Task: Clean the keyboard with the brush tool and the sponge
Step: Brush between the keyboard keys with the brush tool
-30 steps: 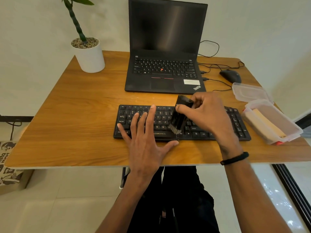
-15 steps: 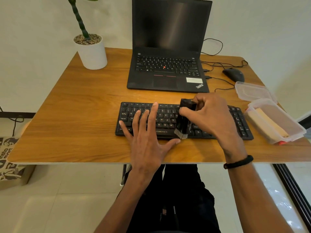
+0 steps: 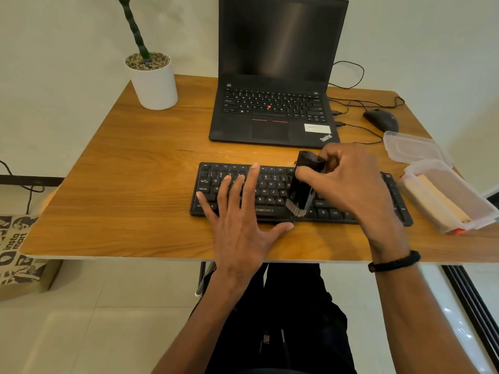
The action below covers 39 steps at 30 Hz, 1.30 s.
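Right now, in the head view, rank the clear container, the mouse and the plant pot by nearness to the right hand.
1. Clear container, just right of the right hand.
2. Mouse, behind it, far right.
3. Plant pot, back-left corner.

Taking the keyboard [image 3: 270,193] as landmark: its left half is blocked by the left hand [image 3: 240,225] lying flat across the keys, thumb at the front edge. The middle is taken by the brush tool [image 3: 303,184], gripped upright by the right hand [image 3: 348,182], which covers the right half. Left of the keyboard the table [image 3: 121,190] is bare wood — the widest free stretch. Behind it, only a narrow strip separates it from the laptop [image 3: 272,125]. Just right of it stands an open plastic box [image 3: 445,195] — little room there.
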{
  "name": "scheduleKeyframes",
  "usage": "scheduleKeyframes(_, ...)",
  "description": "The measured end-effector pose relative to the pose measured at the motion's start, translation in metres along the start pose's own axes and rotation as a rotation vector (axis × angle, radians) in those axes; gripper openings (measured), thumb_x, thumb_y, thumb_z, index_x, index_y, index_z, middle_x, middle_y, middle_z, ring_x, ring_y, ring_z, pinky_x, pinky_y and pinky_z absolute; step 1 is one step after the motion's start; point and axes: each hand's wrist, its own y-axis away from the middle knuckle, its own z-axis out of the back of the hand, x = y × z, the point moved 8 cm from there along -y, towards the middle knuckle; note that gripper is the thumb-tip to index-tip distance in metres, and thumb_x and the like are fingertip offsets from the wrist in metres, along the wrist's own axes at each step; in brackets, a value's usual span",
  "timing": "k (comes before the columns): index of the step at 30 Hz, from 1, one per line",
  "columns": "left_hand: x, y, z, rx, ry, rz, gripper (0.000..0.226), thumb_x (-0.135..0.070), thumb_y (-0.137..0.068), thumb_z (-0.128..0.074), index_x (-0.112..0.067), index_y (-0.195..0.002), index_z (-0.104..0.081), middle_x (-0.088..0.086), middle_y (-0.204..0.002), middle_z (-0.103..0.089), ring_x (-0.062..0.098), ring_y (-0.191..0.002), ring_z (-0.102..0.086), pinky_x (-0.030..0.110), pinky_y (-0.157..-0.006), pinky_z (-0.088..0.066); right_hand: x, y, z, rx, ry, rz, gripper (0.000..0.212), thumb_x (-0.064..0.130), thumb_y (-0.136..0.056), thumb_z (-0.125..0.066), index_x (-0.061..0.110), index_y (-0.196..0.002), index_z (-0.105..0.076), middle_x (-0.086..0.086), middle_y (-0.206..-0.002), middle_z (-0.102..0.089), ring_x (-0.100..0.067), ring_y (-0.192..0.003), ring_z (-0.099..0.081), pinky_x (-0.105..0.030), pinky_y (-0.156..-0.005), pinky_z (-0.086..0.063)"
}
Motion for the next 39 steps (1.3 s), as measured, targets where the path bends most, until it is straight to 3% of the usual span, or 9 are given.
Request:
scheduleKeyframes(5, 0.000, 0.000, 0.000, -0.005, -0.001, -0.002, 0.136, -0.084, -0.059, -0.073, -0.041, -0.162, 0.005, -0.007, -0.165, -0.031, 0.021, -0.159, -0.012, 0.059, -0.120, 0.021, -0.006, 0.001, -0.006, 0.119, -0.019, -0.046, 0.040, 0.049, -0.071, -0.076, 0.010, -0.076, -0.067, -0.002, -0.066, -0.066, -0.017, -0.064, -0.063, -0.031, -0.056, -0.052)
scheduleKeyframes(10, 0.001, 0.001, 0.000, -0.011, -0.012, 0.002, 0.134, -0.085, -0.059, -0.071, -0.040, -0.163, 0.001, -0.006, -0.164, -0.032, 0.022, -0.158, -0.014, 0.062, -0.121, 0.017, -0.008, 0.006, 0.009, -0.024, -0.100, -0.051, 0.030, 0.045, -0.077, -0.080, 0.017, -0.075, -0.068, -0.003, -0.067, -0.068, -0.025, -0.069, -0.071, -0.046, -0.065, -0.062)
scheduleKeyframes(15, 0.001, 0.001, 0.000, -0.014, -0.005, -0.002, 0.132, -0.085, -0.058, -0.066, -0.039, -0.163, 0.000, -0.005, -0.164, -0.032, 0.023, -0.158, -0.015, 0.067, -0.122, 0.012, -0.021, 0.016, -0.001, 0.141, -0.204, -0.143, 0.038, 0.048, -0.071, -0.080, 0.012, -0.076, -0.069, -0.010, -0.074, -0.072, -0.029, -0.073, -0.073, -0.055, -0.068, -0.063)
scheduleKeyframes(19, 0.000, 0.001, 0.001, -0.026, -0.023, -0.012, 0.132, -0.086, -0.059, -0.070, -0.037, -0.163, -0.005, -0.006, -0.164, -0.033, 0.023, -0.158, -0.016, 0.067, -0.121, 0.012, -0.046, 0.027, 0.041, -0.117, -0.179, -0.189, 0.025, 0.042, -0.080, -0.082, 0.021, -0.080, -0.069, -0.001, -0.074, -0.071, -0.024, -0.074, -0.073, -0.047, -0.071, -0.063)
scheduleKeyframes(23, -0.003, -0.001, -0.003, -0.001, -0.057, -0.026, 0.131, -0.092, -0.058, -0.066, -0.041, -0.162, -0.004, -0.002, -0.164, -0.034, 0.025, -0.159, -0.013, 0.069, -0.120, 0.013, -0.073, 0.044, 0.078, -0.310, 0.011, -0.227, 0.026, 0.045, -0.084, -0.079, 0.021, -0.084, -0.071, 0.007, -0.070, -0.067, -0.018, -0.071, -0.066, -0.027, -0.063, -0.044)
scheduleKeyframes(26, -0.010, -0.002, -0.006, 0.007, -0.068, -0.034, 0.127, -0.093, -0.060, -0.063, -0.043, -0.161, -0.005, 0.001, -0.164, -0.034, 0.026, -0.159, -0.012, 0.066, -0.119, 0.016, -0.090, 0.061, 0.095, -0.418, 0.141, -0.270, 0.032, 0.046, -0.086, -0.077, 0.016, -0.098, -0.077, 0.003, -0.079, -0.070, -0.014, -0.078, -0.060, -0.026, -0.076, -0.037)
scheduleKeyframes(33, -0.034, -0.004, -0.022, 0.016, -0.072, -0.095, 0.116, -0.084, -0.069, -0.066, -0.043, -0.160, -0.008, 0.003, -0.164, -0.033, 0.026, -0.159, -0.010, 0.067, -0.120, 0.017, -0.088, 0.074, 0.073, -0.414, 0.185, -0.291, 0.030, 0.047, -0.083, -0.078, 0.019, -0.094, -0.076, 0.001, -0.081, -0.076, -0.014, -0.072, -0.066, -0.027, -0.068, -0.046)
scheduleKeyframes(36, -0.031, -0.004, -0.026, 0.008, -0.068, -0.078, 0.115, -0.083, -0.069, -0.066, -0.042, -0.161, -0.011, 0.004, -0.164, -0.034, 0.025, -0.159, -0.011, 0.066, -0.120, 0.018, -0.064, 0.074, 0.046, -0.398, 0.130, -0.211, 0.028, 0.045, -0.078, -0.083, 0.022, -0.090, -0.073, 0.003, -0.081, -0.073, -0.014, -0.069, -0.068, -0.032, -0.067, -0.058)
scheduleKeyframes(39, -0.029, -0.002, -0.026, 0.011, -0.058, -0.070, 0.114, -0.082, -0.069, -0.063, -0.041, -0.161, -0.010, 0.003, -0.164, -0.035, 0.025, -0.160, -0.011, 0.066, -0.120, 0.017, -0.031, 0.078, 0.015, -0.333, 0.059, -0.106, 0.030, 0.047, -0.078, -0.083, 0.023, -0.090, -0.070, 0.007, -0.084, -0.069, -0.009, -0.069, -0.064, -0.025, -0.063, -0.055)
